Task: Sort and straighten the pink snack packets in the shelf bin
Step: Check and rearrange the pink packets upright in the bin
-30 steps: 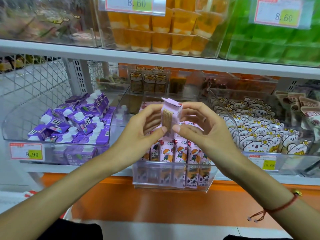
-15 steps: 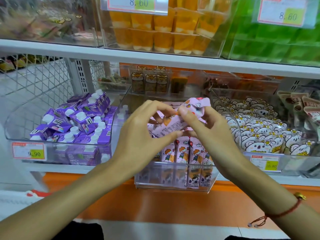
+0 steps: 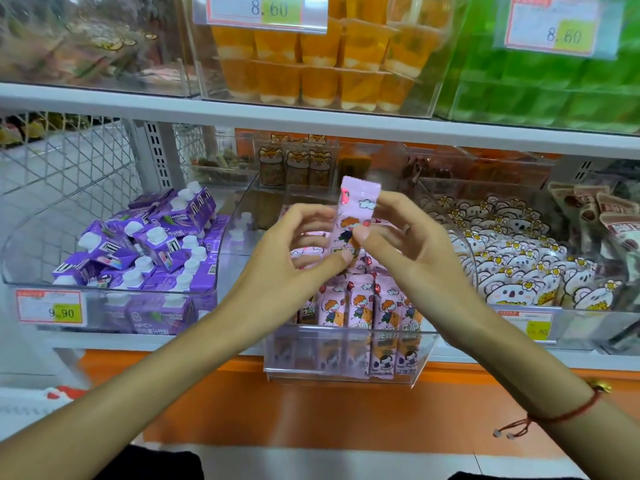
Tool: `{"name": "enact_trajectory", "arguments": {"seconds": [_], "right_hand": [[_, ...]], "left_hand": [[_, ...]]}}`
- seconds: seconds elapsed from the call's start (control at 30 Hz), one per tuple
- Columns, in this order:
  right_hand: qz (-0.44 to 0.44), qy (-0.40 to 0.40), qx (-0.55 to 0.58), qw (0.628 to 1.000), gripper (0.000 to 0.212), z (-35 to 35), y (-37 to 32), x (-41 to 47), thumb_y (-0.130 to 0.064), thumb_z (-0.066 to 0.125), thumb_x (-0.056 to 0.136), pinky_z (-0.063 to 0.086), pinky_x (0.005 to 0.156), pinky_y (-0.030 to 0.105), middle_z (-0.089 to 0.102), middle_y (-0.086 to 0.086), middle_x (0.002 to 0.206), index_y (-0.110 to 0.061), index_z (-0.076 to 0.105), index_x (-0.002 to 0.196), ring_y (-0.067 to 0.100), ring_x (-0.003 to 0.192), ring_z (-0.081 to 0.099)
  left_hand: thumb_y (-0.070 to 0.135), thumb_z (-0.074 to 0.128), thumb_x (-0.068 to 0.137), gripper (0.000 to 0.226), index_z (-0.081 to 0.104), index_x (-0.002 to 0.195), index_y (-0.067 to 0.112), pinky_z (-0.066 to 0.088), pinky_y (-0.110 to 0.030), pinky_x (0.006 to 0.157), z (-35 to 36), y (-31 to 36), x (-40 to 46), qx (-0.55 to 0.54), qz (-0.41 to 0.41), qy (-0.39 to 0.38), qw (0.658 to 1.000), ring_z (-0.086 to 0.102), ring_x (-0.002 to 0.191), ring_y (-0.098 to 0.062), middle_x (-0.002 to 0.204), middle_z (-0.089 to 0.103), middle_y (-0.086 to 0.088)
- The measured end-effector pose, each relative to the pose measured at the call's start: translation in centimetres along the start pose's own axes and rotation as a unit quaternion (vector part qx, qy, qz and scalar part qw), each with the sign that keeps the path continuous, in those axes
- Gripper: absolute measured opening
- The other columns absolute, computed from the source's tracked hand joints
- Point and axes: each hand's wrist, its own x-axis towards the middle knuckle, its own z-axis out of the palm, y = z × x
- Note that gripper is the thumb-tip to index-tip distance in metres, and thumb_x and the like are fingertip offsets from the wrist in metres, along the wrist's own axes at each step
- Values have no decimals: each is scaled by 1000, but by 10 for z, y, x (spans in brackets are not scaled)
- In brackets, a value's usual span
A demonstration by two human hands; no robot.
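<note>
Fingers of the left hand [image 3: 294, 258] and right hand [image 3: 408, 251] are pinching one pink cartoon-printed foil snack packet [image 3: 353, 216], holding it upright above the clear plastic shelf bin [image 3: 346, 372]. Matching pink packets [image 3: 360, 303] are standing in rows inside. Neighbouring yellow price tags [image 3: 52, 308] are reading 9.90 and 8.60.

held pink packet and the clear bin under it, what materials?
Upright pink cartoon-printed snack packet: likely thin glossy plastic film; crimped, serrated top edge, light sheen. Clear open-topped shelf bin: looks like rigid transparent acrylic or similar plastic; packets show through its front wall.

Pink packet [image 3: 353, 216], cartoon child print; purple cartons [image 3: 149, 237]; orange jelly cups [image 3: 311, 74]; red wrist cord [image 3: 571, 414].
</note>
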Motion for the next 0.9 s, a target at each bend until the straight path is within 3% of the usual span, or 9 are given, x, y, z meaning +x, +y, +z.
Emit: {"name": "enact_trajectory", "arguments": {"seconds": [0.1, 0.17, 0.23, 0.3, 0.37, 0.47, 0.57, 0.77, 0.9], "right_hand": [[41, -1, -17, 999, 42, -8, 10, 8, -29, 56, 93, 49, 92, 21, 60, -13, 125, -28, 48, 134, 0, 112, 59], [86, 12, -50, 995, 42, -17, 17, 13, -25, 57, 93, 49, 92, 21, 58, -12, 125, -27, 46, 134, 1, 111, 57], [90, -17, -188, 978, 41, -23, 24, 14, -15, 57, 93, 48, 91, 21, 57, -11, 120, -23, 47, 131, 7, 107, 55], [81, -97, -352, 927, 49, -21, 33, 13, -17, 55, 91, 44, 95, 28, 56, -4, 128, -18, 42, 138, 13, 113, 52], [79, -160, -460, 870, 56, -15, 42, 10, -24, 51, 90, 39, 91, 29, 52, 8, 135, -14, 35, 143, 22, 123, 47], [56, -188, -539, 819, 48, -5, 46, 8, -26, 45, 92, 26, 81, 28, 50, 14, 130, -7, 38, 135, 25, 122, 40], [28, -184, -588, 787, 48, -6, 46, 8, -28, 41, 93, 28, 94, 32, 53, 11, 125, -9, 38, 138, 24, 119, 40], [-5, -147, -581, 800, 43, -13, 36, -1, -28, 47, 94, 32, 90, 33, 58, 4, 118, -22, 41, 136, 21, 117, 42], [-15, -141, -535, 833, 40, -22, 31, -11, -36, 48, 96, 41, 87, 31, 60, -3, 114, -32, 44, 136, 15, 116, 47]], "left_hand": [[19, 68, 86, 38, 55, 114, 40, 47, -8, 74, -2, 3, 1, 0, 20, 23, 1000, 63, 92, 3, 108, 65, 17], [17, 66, 87, 39, 54, 116, 40, 46, -6, 74, -6, 4, 2, 3, 27, 65, 998, 63, 89, 6, 104, 66, 22], [19, 67, 86, 39, 51, 114, 41, 49, -11, 78, -10, 4, 4, -2, 24, 107, 994, 64, 89, 4, 99, 64, 26], [20, 67, 85, 36, 52, 114, 37, 54, -22, 84, -10, 4, 5, -6, 21, 132, 991, 64, 91, -1, 101, 65, 19], [22, 68, 84, 34, 53, 111, 37, 52, -17, 85, -9, 5, 5, -3, 26, 145, 989, 63, 91, 3, 102, 64, 19], [21, 70, 83, 32, 55, 109, 33, 47, -7, 77, -9, 4, 5, -14, 28, 147, 989, 62, 90, 7, 97, 65, 23], [20, 70, 83, 32, 56, 110, 26, 47, -7, 75, -10, 2, 8, -33, 27, 130, 991, 65, 91, 4, 97, 68, 20], [15, 70, 84, 32, 51, 106, 28, 50, -15, 83, -3, -1, 41, -18, 36, 65, 997, 67, 97, -2, 107, 66, 11], [14, 70, 85, 48, 42, 122, 28, 53, -24, 88, 5, -7, 62, 16, 29, -6, 999, 67, 97, -7, 111, 63, 5]]}}
